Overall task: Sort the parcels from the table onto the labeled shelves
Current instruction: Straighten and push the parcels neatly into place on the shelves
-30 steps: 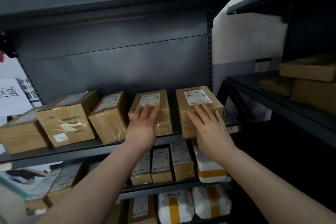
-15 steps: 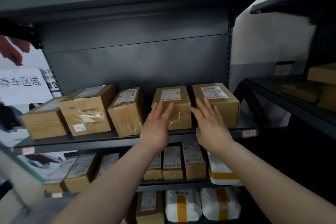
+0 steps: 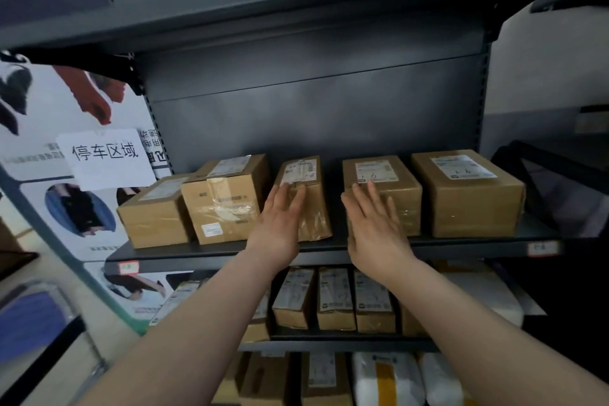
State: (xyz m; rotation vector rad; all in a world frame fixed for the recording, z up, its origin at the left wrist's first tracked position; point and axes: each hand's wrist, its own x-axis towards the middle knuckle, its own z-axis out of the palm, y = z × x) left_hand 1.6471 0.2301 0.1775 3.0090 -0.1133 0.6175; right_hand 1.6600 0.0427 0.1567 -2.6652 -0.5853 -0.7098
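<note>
Parcels in brown cardboard stood in a row on the middle shelf [image 3: 461, 245], five of them, with their shipping labels facing up. The left hand [image 3: 280, 224] lay with straight fingers against the front of the narrow taped parcel [image 3: 316, 208], third from the left. The right hand [image 3: 375, 227] lay the same way on the neighbouring parcel [image 3: 407, 198], whose label bore a handwritten 6. Each grip was released: palms touching, nothing held. A gap separated these two boxes.

The boxes looked stiff and probably fairly light, though the glossy tape wrapped over their fronts could slip under a palm. The surest hold seemed to be across the two side faces. A flat push low on the front would likely slide a box rather than tip it. A shelf label [image 3: 542, 248] on the lip was too blurred to read.
</note>
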